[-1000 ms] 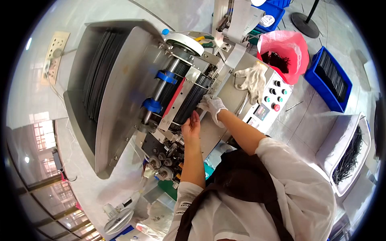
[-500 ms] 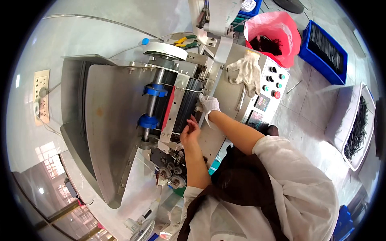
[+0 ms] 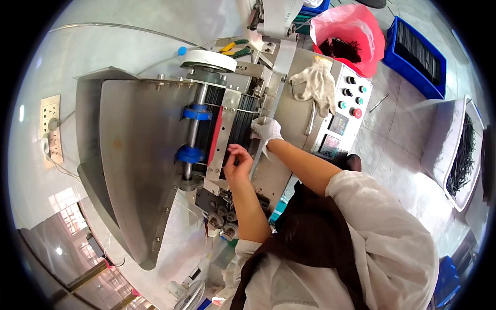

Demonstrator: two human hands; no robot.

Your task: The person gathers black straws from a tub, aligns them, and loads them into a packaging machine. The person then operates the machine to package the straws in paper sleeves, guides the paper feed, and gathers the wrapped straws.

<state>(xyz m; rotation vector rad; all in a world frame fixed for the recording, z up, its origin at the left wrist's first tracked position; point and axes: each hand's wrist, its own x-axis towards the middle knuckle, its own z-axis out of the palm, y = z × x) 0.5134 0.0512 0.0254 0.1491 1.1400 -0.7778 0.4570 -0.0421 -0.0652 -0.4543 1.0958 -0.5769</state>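
My left hand (image 3: pixel 238 161) curls half-open, seemingly empty; I can't tell what the right hand (image 3: pixel 267 130) grips. The strips (image 3: pixel 243 123) look light, slick: pinch ends.

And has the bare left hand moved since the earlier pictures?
Yes: judged against the fixed red strip, the left hand has shifted leftward in the view, closer to it.

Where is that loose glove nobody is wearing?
In the head view, the loose glove lies on the metal top, right of centre, just left of the control panel and beyond the gloved right hand.
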